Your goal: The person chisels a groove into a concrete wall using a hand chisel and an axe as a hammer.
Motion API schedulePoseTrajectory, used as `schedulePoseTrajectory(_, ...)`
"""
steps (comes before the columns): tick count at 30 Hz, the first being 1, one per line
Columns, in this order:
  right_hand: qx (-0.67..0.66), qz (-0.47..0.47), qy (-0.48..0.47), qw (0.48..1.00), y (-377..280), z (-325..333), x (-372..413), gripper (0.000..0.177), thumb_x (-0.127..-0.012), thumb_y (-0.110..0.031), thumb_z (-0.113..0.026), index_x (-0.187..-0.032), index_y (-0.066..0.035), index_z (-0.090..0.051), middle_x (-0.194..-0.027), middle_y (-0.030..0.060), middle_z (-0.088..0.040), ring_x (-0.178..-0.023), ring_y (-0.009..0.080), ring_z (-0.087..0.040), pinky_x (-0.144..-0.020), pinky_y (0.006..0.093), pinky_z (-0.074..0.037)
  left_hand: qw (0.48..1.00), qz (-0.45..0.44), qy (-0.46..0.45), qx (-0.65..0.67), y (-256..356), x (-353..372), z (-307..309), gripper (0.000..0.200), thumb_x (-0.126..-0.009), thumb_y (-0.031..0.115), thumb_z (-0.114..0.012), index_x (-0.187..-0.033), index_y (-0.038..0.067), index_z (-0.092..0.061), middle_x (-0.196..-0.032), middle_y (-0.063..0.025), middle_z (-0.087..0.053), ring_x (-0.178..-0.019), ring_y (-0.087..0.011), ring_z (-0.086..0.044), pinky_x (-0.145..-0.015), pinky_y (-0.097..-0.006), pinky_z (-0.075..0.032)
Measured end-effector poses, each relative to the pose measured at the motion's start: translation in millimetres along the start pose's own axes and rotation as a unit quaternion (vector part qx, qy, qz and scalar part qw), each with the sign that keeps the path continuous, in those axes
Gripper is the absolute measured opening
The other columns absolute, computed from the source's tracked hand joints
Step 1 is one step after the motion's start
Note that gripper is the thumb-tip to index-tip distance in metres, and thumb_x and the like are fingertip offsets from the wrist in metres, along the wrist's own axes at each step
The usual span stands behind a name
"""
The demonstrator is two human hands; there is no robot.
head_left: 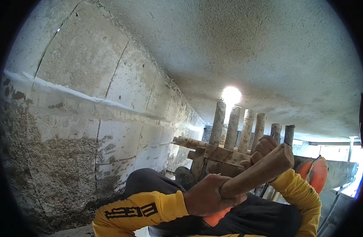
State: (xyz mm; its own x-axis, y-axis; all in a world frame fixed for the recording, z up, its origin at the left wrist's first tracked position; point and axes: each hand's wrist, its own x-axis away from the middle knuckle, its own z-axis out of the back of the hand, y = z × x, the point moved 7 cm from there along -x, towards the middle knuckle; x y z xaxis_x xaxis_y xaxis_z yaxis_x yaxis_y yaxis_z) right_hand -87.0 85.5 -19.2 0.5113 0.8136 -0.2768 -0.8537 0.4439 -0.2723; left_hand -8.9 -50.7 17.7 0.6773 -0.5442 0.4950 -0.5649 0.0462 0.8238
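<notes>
A thick, worn wooden handle point(260, 172) slants up to the right in front of my body. My left hand point(213, 195) is wrapped around its lower end, and whatever lies below that grip is hidden. Behind the handle's upper end is my right hand point(264, 148), its fingers curled; the handle covers part of it, and what it holds, if anything, does not show. Both arms are in yellow sleeves, the left sleeve point(150, 209) with dark lettering. Dark trousers point(260, 217) cover my bent legs.
A rough block wall point(122, 98) rises on the left, under a low sloping ceiling point(237, 47) with a bright light point(231, 94). Several upright poles point(232, 126) stand ahead behind stained wooden boards point(217, 154). An orange-red rounded object point(318, 173) is at the right.
</notes>
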Motion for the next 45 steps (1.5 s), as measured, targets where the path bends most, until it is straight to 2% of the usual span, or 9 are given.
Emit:
schedulePoseTrajectory(8, -0.051, 0.025, 0.078, 0.995, -5.5, 10.1, 1.5, 0.028, -0.071, -0.029, -0.074, -0.075, -0.011, -0.053, -0.078, 0.0043, -0.055, -0.088, 0.021, -0.056, -0.091, 0.043, -0.046, 0.999, -0.022, 0.017, -0.038, -15.1, -3.4, -9.1, 0.03, -0.087, 0.028, -0.074, -0.093, 0.0, -0.066, -0.07, -0.0023, -0.064, -0.064, -0.0076, -0.059, -0.061, -0.0268, -0.05)
schedulePoseTrajectory(18, -0.091, -0.282, -0.014, 0.955, 45.9, 57.7, 9.5, 0.063, -0.073, -0.009, -0.077, -0.13, -0.005, -0.048, -0.121, 0.0149, -0.056, -0.108, 0.0281, -0.06, -0.087, 0.0373, -0.054, 0.992, -0.093, 0.079, -0.013, 7.9, -6.3, 2.4, 0.028, -0.082, 0.028, -0.073, -0.09, 0.002, -0.066, -0.07, -0.0102, -0.067, -0.065, -0.0192, -0.066, -0.064, -0.0332, -0.052)
schedulePoseTrajectory(26, -0.65, -0.446, -0.046, 0.613, 32.3, -10.7, 25.3, 0.067, -0.097, -0.05, -0.05, -0.137, 0.004, -0.039, -0.107, 0.0144, -0.063, -0.096, 0.0206, -0.065, -0.082, 0.0316, -0.054, 0.987, -0.125, 0.098, -0.037, 15.8, -19.2, 21.0, 0.027, -0.08, 0.027, -0.072, -0.085, 0.002, -0.064, -0.069, -0.0143, -0.066, -0.065, -0.0304, -0.067, -0.066, -0.0404, -0.052)
schedulePoseTrajectory(32, -0.847, -0.405, -0.052, 0.34, 20.8, -40.3, 15.0, 0.048, -0.1, -0.031, -0.051, -0.133, 0.004, -0.044, -0.112, 0.0178, -0.062, -0.099, 0.0256, -0.065, -0.086, 0.0352, -0.054, 0.993, -0.061, 0.087, -0.043, -1.0, -20.1, 30.3, 0.02, -0.081, 0.019, -0.074, -0.093, 0.005, -0.067, -0.074, -0.0088, -0.068, -0.067, -0.0191, -0.068, -0.064, -0.033, -0.052)
schedulePoseTrajectory(38, -0.448, -0.262, 0.024, 0.854, 23.5, -33.6, 9.5, 0.033, -0.098, -0.019, -0.049, -0.126, -0.002, -0.049, -0.112, 0.0146, -0.058, -0.106, 0.0255, -0.061, -0.091, 0.0376, -0.051, 0.989, -0.054, 0.084, -0.107, 5.7, -20.3, 26.7, 0.019, -0.085, 0.012, -0.073, -0.097, -0.002, -0.066, -0.09, -0.0102, -0.07, -0.073, -0.0122, -0.067, -0.062, -0.0271, -0.054)
schedulePoseTrajectory(40, -0.409, -0.258, 0.065, 0.873, 24.7, -37.8, 7.7, 0.029, -0.097, -0.016, -0.049, -0.123, -0.004, -0.051, -0.112, 0.0135, -0.057, -0.108, 0.0254, -0.059, -0.093, 0.0385, -0.05, 0.993, 0.025, 0.106, 0.038, 11.6, -10.4, 25.0, 0.018, -0.088, 0.01, -0.071, -0.099, -0.004, -0.067, -0.075, -0.0067, -0.068, -0.063, -0.0125, -0.06, -0.061, -0.0273, -0.05)
schedulePoseTrajectory(42, -0.498, -0.351, 0.094, 0.787, 27.0, -33.4, 7.4, 0.024, -0.102, -0.023, -0.043, -0.107, -0.001, -0.052, -0.089, 0.01, -0.061, -0.084, 0.0198, -0.064, -0.075, 0.0337, -0.055, 0.991, -0.02, 0.124, -0.055, 14.0, -9.5, 22.2, 0.016, -0.092, 0.01, -0.066, -0.1, -0.003, -0.066, -0.08, -0.0065, -0.067, -0.058, -0.011, -0.058, -0.056, -0.0254, -0.048)
schedulePoseTrajectory(44, -0.748, -0.46, 0.047, 0.476, 19.5, -28.8, 5.7, 0.031, -0.104, -0.031, -0.039, -0.097, -0.003, -0.05, -0.074, 0.0092, -0.06, -0.059, 0.0178, -0.064, -0.055, 0.0308, -0.056, 0.986, -0.069, 0.117, -0.096, 6.1, -15.1, 23.9, 0.018, -0.093, 0.011, -0.064, -0.105, -0.003, -0.064, -0.079, -0.0058, -0.065, -0.056, -0.011, -0.056, -0.053, -0.024, -0.046)
schedulePoseTrajectory(45, -0.727, -0.468, 0.056, 0.499, 23.0, -24.0, 6.2, 0.034, -0.104, -0.034, -0.039, -0.095, -0.003, -0.05, -0.073, 0.0072, -0.057, -0.061, 0.0166, -0.062, -0.058, 0.0314, -0.054, 0.99, -0.036, 0.123, -0.063, -11.0, -14.5, 32.2, 0.018, -0.094, 0.011, -0.062, -0.107, -0.002, -0.063, -0.076, -0.0051, -0.063, -0.056, -0.0111, -0.055, -0.053, -0.0232, -0.045)
